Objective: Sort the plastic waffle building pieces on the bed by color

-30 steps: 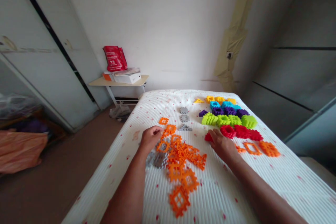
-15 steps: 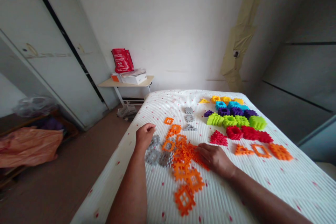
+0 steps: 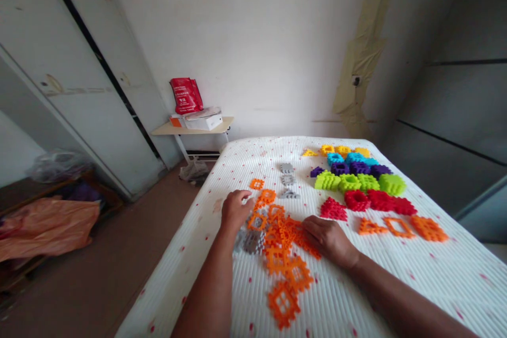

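Orange interlocking pieces [image 3: 277, 259] lie in a loose heap at the middle of the bed. Gray pieces [image 3: 253, 242] sit at the heap's left side, partly behind my left forearm. My left hand [image 3: 236, 208] hovers by the upper left of the heap, thumb and fingers apart, with nothing seen between them. At the heap's right edge rests my right hand [image 3: 325, 237], its fingers bent together at the orange pieces; what they hold, if anything, is hidden. Beyond the heap stands a short column of gray pieces [image 3: 288, 179].
Rows of yellow [image 3: 343, 151], blue [image 3: 354, 158], purple [image 3: 359, 168], green [image 3: 349, 182], red [image 3: 380, 200] and orange pieces [image 3: 429, 228] line the bed's right side. A small table [image 3: 160, 129] with a red bag [image 3: 186, 96] stands beyond the bed.
My left hand has moved right toward the heap, and its fingers have parted. My right hand has stayed at the orange pieces. The whole view has shifted slightly.
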Demonstrator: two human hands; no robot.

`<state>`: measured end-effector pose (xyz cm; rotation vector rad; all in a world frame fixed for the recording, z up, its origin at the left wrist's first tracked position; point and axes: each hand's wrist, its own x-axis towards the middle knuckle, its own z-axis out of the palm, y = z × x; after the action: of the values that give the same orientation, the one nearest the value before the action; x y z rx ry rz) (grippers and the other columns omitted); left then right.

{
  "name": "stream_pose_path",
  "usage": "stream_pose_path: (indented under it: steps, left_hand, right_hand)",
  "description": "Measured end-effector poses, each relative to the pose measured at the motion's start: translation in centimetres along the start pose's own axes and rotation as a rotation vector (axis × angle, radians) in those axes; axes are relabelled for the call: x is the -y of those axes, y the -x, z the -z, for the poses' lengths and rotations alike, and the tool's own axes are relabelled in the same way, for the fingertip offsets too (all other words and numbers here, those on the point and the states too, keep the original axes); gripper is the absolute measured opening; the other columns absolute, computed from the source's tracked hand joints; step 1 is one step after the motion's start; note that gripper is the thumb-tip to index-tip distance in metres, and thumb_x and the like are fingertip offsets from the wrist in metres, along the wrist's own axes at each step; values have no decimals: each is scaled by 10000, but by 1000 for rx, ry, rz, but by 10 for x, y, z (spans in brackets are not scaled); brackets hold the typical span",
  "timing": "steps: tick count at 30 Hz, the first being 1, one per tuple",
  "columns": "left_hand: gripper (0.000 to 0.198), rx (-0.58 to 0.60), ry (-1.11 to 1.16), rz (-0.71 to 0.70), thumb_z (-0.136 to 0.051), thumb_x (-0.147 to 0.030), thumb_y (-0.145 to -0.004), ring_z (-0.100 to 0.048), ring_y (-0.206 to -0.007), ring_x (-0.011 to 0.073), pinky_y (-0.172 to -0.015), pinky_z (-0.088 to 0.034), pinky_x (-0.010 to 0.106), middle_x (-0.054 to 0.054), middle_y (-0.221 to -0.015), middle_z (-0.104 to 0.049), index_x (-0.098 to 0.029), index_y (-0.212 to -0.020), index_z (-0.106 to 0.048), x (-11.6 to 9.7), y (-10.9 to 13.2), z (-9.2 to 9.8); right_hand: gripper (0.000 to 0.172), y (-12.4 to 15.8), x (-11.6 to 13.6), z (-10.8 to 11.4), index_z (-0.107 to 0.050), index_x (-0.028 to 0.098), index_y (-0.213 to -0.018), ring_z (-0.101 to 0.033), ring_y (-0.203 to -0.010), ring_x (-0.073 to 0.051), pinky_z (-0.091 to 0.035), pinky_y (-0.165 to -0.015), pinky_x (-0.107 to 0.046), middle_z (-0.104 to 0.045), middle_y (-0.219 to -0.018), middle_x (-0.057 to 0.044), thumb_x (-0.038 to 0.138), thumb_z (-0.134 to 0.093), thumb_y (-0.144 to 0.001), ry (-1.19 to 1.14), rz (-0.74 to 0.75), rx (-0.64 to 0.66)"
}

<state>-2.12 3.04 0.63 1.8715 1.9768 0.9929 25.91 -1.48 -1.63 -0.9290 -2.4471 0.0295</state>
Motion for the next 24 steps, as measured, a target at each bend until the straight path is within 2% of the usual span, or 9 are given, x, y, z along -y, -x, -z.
stream_pose_path:
  steps: [4, 6, 8, 12, 14, 19, 24]
  left_hand:
    - [379, 55, -211, -140, -566, -334, -761, -515, -1075, 245, -924, -374, 380, 67, -1165, -610, -257, -1129, -611, -30, 11, -17]
    - [452, 109, -320, -204, -564, -392, -774, -465, -1142, 262, -942, -354, 410, 50, -1280, -535, -318, -1219, -545, -36, 15, -23]
    - [453, 169, -363, -209, -552, -442, -783, -441, -1169, 267, -949, -342, 419, 36, -1307, -509, -362, -1229, -533, -36, 18, -26]
    - [403, 231, -375, -192, -524, -413, -809, -457, -1153, 262, -940, -342, 422, 31, -1288, -527, -373, -1209, -550, -30, 18, -27]
    - [375, 215, -373, -192, -527, -342, -807, -482, -1125, 247, -932, -350, 405, 34, -1238, -566, -346, -1179, -578, -29, 16, -25]
    - [256, 160, -373, -176, -548, -211, -761, -565, -960, 198, -871, -391, 330, 30, -967, -665, -279, -972, -676, -28, 13, -20]
    - [205, 109, -286, -139, -580, -183, -721, -583, -912, 188, -843, -407, 304, 28, -918, -674, -249, -880, -691, -21, 10, -23]
  right_hand:
    - [260, -2, 1, -1, -601, 155, -932, -609, -714, -127, -453, -631, -212, -636, -840, -76, 221, -350, -947, -13, -1, 13]
    - [255, -2, 1, 0, -599, 158, -930, -607, -722, -125, -451, -639, -210, -634, -840, -75, 223, -352, -946, -20, -10, 29]
    - [258, -3, 2, 0, -596, 157, -920, -604, -723, -125, -445, -637, -209, -630, -833, -74, 221, -347, -947, -21, -14, 40]
    - [254, -3, 2, 1, -593, 158, -912, -594, -687, -126, -424, -602, -211, -627, -811, -65, 221, -349, -945, -1, -5, 33]
    - [263, -3, 2, 0, -595, 157, -898, -585, -663, -124, -410, -584, -212, -623, -789, -61, 224, -345, -946, 11, -5, 30]
    - [297, -2, 2, 0, -599, 155, -889, -576, -669, -119, -400, -593, -209, -616, -767, -64, 229, -320, -956, 18, -12, 41]
    - [294, -3, 2, 0, -600, 157, -890, -572, -673, -116, -403, -591, -210, -614, -792, -64, 237, -324, -954, 9, -23, 23]
